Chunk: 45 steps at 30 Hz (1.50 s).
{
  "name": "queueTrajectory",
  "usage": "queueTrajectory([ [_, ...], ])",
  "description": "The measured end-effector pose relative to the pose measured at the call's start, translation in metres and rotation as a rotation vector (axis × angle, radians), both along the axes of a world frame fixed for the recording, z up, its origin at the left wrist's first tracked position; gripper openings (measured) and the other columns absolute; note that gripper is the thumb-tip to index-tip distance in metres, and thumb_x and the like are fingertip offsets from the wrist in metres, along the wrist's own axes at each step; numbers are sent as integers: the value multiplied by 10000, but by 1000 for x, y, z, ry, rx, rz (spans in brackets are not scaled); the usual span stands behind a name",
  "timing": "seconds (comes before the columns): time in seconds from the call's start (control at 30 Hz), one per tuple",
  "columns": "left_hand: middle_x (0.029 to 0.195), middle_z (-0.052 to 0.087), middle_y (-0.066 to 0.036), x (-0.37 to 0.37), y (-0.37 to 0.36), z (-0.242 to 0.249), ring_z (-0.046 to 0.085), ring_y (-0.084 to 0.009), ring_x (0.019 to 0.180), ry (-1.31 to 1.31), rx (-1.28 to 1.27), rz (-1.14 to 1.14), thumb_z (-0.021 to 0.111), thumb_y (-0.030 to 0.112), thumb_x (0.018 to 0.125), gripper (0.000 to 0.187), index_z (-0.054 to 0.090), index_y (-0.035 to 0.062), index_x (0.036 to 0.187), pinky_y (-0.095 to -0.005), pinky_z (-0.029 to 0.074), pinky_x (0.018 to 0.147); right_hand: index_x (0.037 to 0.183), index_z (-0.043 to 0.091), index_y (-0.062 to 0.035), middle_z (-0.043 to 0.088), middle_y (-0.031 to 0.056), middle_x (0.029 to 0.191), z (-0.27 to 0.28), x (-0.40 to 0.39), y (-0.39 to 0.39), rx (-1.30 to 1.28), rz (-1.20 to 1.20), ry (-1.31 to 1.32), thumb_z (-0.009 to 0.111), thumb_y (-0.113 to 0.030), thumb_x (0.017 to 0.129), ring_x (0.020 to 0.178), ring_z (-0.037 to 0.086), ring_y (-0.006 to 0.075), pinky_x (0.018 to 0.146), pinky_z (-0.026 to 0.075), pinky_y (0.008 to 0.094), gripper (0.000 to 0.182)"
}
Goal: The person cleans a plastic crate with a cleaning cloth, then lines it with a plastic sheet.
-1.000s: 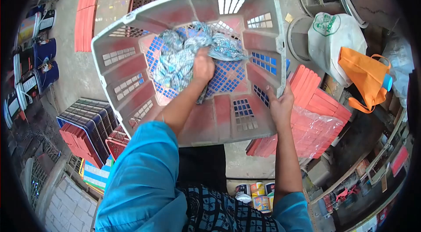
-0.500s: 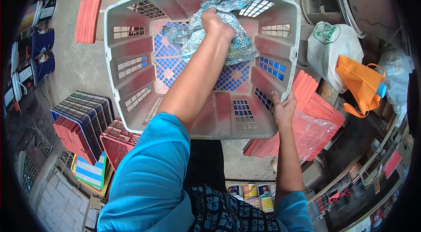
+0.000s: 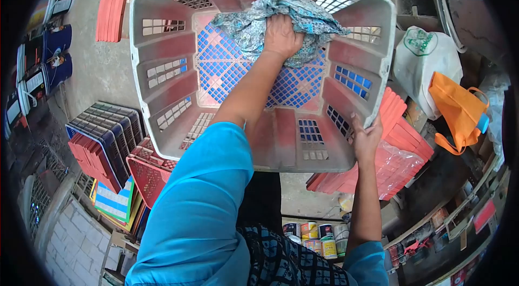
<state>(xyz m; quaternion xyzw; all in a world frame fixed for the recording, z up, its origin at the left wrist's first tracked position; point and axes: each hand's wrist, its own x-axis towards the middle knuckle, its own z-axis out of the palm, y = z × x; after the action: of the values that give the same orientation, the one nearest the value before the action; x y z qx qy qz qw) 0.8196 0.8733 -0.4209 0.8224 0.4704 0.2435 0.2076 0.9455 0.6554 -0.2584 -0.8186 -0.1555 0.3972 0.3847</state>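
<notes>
A large grey plastic crate (image 3: 303,163) with reddish stains and grid openings fills the middle of the view, its open side facing me. Inside it, my left hand (image 3: 283,36) is closed on a crumpled blue-and-white patterned cloth (image 3: 311,13), which lies against the crate's inner surface near the far wall. The cloth covers part of the latticed base. My right hand (image 3: 366,133) grips the crate's rim at the near right corner, thumb on the inner side; its other fingers are largely hidden behind the rim.
Red slatted stacks (image 3: 397,159) stand right of the crate. Blue and red crates (image 3: 105,137) are at the lower left. An orange bag (image 3: 458,113) and a white sack (image 3: 432,64) lie at the right. Cans (image 3: 328,248) sit near my body; dark buckets (image 3: 55,56) line the left.
My left hand has moved slightly right with the cloth, which is now more spread out to the right. The crate appears larger and shifted a little right, with my right hand still on its rim.
</notes>
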Motion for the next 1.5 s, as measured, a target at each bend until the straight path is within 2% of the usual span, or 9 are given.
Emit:
queueTrajectory([
  [0.3, 914, 485, -138, -51, -7, -2, 466, -285, 915, 375, 0, -174, 502, 256, 734, 301, 505, 6, 901, -403, 342, 795, 1008, 504, 31, 590, 85, 890, -3, 1, 3, 19, 70, -55, 573, 0, 767, 824, 539, 126, 751, 417, 249, 253],
  [0.47, 976, 500, -138, -171, -15, 10, 479, -280, 932, 660, -99, -141, 478, 186, 735, 310, 482, 7, 987, -427, 359, 782, 995, 518, 16, 602, 111, 835, -2, -2, 13, 47, 223, -170, 583, -3, 747, 784, 562, 150, 717, 431, 268, 257],
  [0.7, 1196, 446, -182, -150, 1, 10, 397, -286, 1095, 928, -525, 684, 362, 380, 800, 508, 598, -17, 1011, -437, 262, 921, 1017, 519, 9, 619, 153, 838, 5, -9, 22, 47, 265, -243, 591, -8, 731, 786, 600, 205, 705, 445, 299, 295],
  [0.83, 1196, 434, -186, -95, -57, -15, 385, -299, 1119, 519, -108, 522, 418, 269, 767, 436, 553, 1, 1082, -486, 249, 938, 1014, 519, 8, 617, 161, 840, 3, -7, 20, 3, 287, -270, 598, -17, 726, 788, 604, 233, 710, 445, 309, 300],
  [0.97, 1180, 464, -193, -18, -118, 17, 365, -293, 1161, 359, -277, -178, 442, 194, 752, 415, 501, -7, 1111, -486, 244, 949, 1008, 523, 0, 619, 153, 831, 0, -8, 20, -33, 254, -220, 605, -29, 725, 784, 601, 223, 709, 446, 307, 296],
  [1.13, 1213, 467, -176, -3, -182, 1, 428, -311, 1132, 122, -704, -173, 430, 219, 787, 422, 482, 23, 1158, -395, 295, 973, 1005, 526, 4, 621, 143, 840, 4, -8, 20, -66, 219, -190, 613, -46, 727, 779, 593, 200, 704, 449, 302, 295],
  [1.33, 1240, 445, -174, -63, -194, 34, 448, -320, 1111, 183, -1133, -597, 413, 194, 820, 395, 448, -8, 1158, -359, 349, 942, 1002, 530, 2, 625, 142, 823, -6, -5, 16, 33, 246, -242, 612, -52, 729, 774, 600, 196, 691, 450, 303, 290],
  [1.4, 1205, 471, -189, -112, -190, 4, 464, -322, 1090, 310, -792, -913, 386, 230, 837, 401, 454, -2, 1158, -377, 379, 906, 1001, 533, -2, 628, 138, 823, -2, -5, 17, 34, 260, -252, 607, -51, 734, 770, 601, 196, 691, 449, 300, 282],
  [1.5, 1171, 489, -207, -176, -173, 24, 475, -345, 1068, 694, -1080, -806, 337, 292, 860, 453, 412, -4, 1194, -399, 382, 897, 1014, 533, -5, 628, 142, 835, -1, -6, 18, 53, 280, -275, 605, -50, 735, 771, 603, 205, 690, 448, 299, 292],
])
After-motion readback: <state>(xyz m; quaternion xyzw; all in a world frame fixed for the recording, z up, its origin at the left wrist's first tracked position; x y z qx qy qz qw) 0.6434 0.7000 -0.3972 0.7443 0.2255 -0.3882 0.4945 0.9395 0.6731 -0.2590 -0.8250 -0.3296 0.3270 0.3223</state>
